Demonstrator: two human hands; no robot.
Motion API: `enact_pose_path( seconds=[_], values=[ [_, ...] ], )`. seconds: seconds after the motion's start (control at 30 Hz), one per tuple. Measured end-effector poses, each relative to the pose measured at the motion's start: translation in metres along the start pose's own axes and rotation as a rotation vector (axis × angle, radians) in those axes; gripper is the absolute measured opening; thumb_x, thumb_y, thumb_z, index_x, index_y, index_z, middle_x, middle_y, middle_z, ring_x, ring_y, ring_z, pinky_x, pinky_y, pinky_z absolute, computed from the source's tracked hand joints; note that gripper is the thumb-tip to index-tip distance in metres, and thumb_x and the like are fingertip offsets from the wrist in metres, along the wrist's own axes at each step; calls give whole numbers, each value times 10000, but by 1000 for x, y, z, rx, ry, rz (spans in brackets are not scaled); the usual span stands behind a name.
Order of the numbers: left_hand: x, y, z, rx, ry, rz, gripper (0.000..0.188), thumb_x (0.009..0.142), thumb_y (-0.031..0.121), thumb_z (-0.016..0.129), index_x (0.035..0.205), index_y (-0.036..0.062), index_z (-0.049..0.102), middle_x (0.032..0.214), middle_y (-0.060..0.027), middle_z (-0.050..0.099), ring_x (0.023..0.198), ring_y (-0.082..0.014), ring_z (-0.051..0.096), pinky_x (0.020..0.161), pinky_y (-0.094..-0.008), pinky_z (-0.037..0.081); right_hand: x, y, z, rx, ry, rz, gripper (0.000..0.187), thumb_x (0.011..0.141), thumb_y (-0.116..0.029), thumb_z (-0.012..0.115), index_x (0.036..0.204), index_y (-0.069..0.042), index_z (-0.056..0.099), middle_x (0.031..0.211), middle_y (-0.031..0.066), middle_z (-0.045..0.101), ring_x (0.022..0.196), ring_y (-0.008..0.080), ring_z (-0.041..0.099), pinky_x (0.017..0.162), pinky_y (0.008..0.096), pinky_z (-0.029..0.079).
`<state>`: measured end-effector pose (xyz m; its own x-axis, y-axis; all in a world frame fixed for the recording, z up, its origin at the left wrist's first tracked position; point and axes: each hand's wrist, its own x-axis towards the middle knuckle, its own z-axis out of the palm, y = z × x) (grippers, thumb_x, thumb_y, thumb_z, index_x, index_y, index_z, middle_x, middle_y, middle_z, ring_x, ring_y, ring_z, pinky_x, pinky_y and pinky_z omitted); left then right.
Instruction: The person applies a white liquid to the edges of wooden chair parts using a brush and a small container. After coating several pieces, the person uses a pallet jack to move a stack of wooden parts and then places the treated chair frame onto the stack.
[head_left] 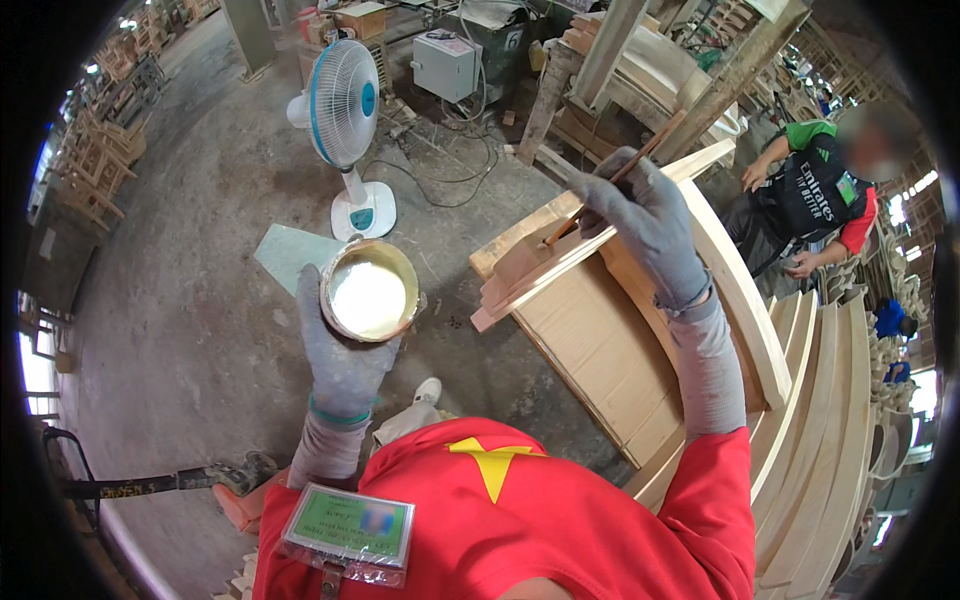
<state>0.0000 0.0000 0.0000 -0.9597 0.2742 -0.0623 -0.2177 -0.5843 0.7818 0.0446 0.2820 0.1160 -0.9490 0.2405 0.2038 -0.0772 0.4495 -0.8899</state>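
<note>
My left hand (345, 370), in a grey glove, is wrapped round a round tub (414, 285) with a smeared rim. A creamy white liquid (368, 298) lies inside it. Between the fingers of my gloved right hand (645, 225) is a thin, brush-like wooden stick (655, 142), slanting down to the left. Its dark lower end meets or hovers just over a row of narrow wooden pieces (535, 268); I cannot tell which. These lie side by side at the corner of a cardboard-covered surface (600, 355), below my right hand.
A white and blue fan (345, 105) stands on the concrete floor beyond the tub. Long curved wooden parts (800, 440) are stacked at my right. Past them sits another person (815, 190). A grey metal box (446, 66) and cables are at the back.
</note>
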Motion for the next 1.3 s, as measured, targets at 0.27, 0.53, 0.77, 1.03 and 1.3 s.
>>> enact_pose_path(
  seconds=[0.27,0.53,0.77,1.03,1.3],
  values=[
    [-1,8,1,-265,-102,-81,505,941,487,352,1274,124,462,1251,-58,511,1165,-225,489,968,-415,414,9,1,-17,-70,-24,-69,233,861,-209,648,870,9,566,686,31,585,614,76,574,559,217,475],
    [4,17,6,-499,-165,-203,520,936,501,358,1270,118,470,1243,-65,524,1158,-230,500,967,-425,412,14,3,-30,-120,-150,-158,211,851,-192,650,858,8,582,669,31,580,617,74,543,571,243,455],
    [13,25,12,-451,-94,-195,519,938,500,350,1277,124,461,1246,-63,520,1160,-234,500,961,-444,415,12,-18,-5,-67,-193,-48,189,836,-174,656,842,4,590,687,31,581,640,78,554,586,234,460],
    [44,36,32,-375,-193,-261,530,938,515,327,1296,141,441,1280,-57,486,1191,-255,466,952,-495,412,7,-2,-54,246,-19,148,153,813,-81,647,913,27,602,827,69,636,762,138,630,699,248,531],
    [77,23,92,-466,-658,-548,615,927,545,342,1278,50,444,1223,-102,533,1130,-229,528,949,-390,461,-70,-49,-34,83,592,35,130,808,-45,588,907,39,593,839,117,633,747,178,636,681,281,528]
  ],
)
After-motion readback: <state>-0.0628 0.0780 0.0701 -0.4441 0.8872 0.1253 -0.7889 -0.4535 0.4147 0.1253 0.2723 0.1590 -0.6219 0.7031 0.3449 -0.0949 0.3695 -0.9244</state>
